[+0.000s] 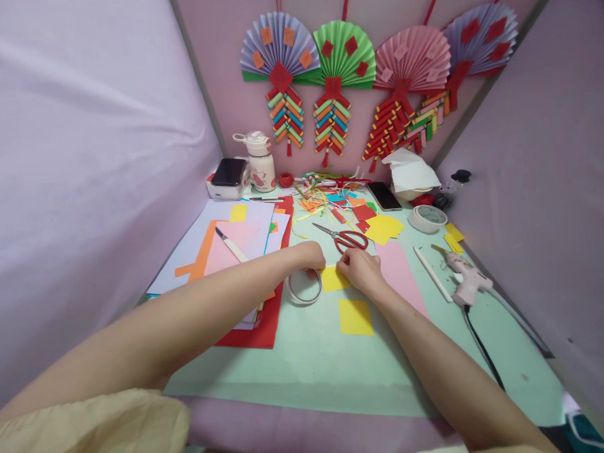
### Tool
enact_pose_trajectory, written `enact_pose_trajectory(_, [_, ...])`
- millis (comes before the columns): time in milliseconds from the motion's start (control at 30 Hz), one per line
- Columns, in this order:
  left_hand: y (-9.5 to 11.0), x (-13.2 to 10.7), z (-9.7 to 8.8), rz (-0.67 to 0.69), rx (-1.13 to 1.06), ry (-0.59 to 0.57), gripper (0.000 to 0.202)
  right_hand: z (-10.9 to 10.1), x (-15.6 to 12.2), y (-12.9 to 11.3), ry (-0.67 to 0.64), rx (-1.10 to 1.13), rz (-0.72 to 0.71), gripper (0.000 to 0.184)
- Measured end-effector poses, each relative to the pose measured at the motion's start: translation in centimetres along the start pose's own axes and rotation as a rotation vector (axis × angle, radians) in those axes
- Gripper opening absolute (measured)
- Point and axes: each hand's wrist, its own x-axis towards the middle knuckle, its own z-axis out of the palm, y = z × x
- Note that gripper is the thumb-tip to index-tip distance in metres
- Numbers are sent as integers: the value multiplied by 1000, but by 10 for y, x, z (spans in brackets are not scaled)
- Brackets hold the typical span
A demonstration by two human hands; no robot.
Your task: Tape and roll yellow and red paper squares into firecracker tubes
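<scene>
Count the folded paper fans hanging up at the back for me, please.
4: a lavender fan at the left, a green fan beside it, then a pink fan, and a second lavender fan farthest right. No others show.

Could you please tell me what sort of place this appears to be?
It looks like a small papercraft corner: paper fans hang on the back wall, and red scissors and a glue gun lie on the table.
</scene>
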Motion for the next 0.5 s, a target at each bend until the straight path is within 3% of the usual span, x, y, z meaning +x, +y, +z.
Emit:
enact_pose_trajectory(233, [2,-1,-3,-8,17,-26,15,-2,11,5,-26,-43,-5,11])
enact_pose_trajectory(367, [3,-1,-3,-31,21,-44,12,-8,6,10,27,-41,-2,10])
enact_pose_trajectory(433, [4,0,-3,-40,21,-53,11,-10,-1,12,103,-21,-62,16])
enact_pose_trajectory(500, [4,0,-3,-46,19,-59,11,-8,-8,15,166,13,-215,21])
